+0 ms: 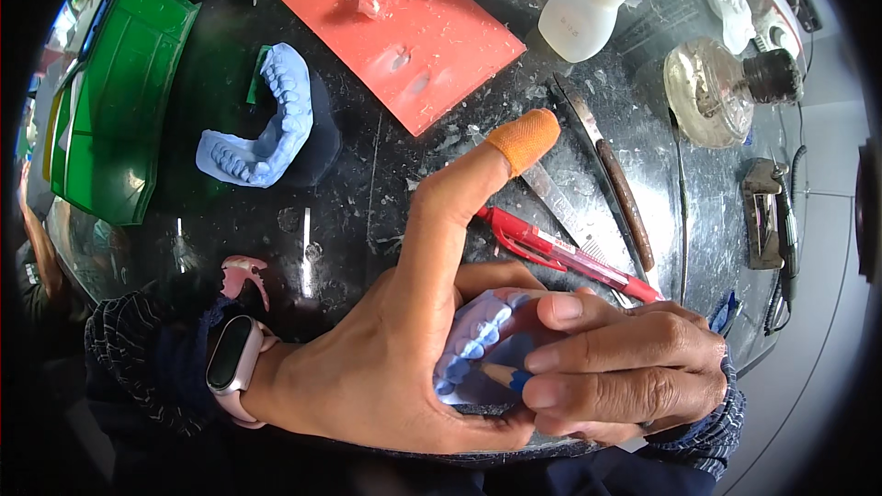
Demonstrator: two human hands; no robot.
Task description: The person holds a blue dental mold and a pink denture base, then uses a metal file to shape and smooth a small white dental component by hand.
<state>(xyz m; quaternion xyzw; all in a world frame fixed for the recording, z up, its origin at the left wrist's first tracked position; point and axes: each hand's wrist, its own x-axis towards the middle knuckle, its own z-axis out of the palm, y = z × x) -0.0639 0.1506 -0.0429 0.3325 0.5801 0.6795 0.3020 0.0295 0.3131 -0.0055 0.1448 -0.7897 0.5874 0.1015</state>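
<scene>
My left hand (367,377) is wrapped round a pale blue dental cast (473,338), with its row of teeth turned up. One finger of this hand sticks up, wearing an orange finger cover (524,140). In my right hand (634,363) is a pencil (503,375) with a bare wooden tip and a blue body, pinched between the fingers. Its tip is at the inner side of the teeth; whether it touches cannot be made out. My fingers hide most of the pencil and part of the cast.
A second blue dental cast (292,110) stands at the left, near a green tray (119,119). Beyond my hands lie a red wax sheet (432,28), a red pen (570,255), a steel ruler (556,197) and a wooden-handled knife (617,179). Bottle (579,23) and glass burner (707,92) stand far right.
</scene>
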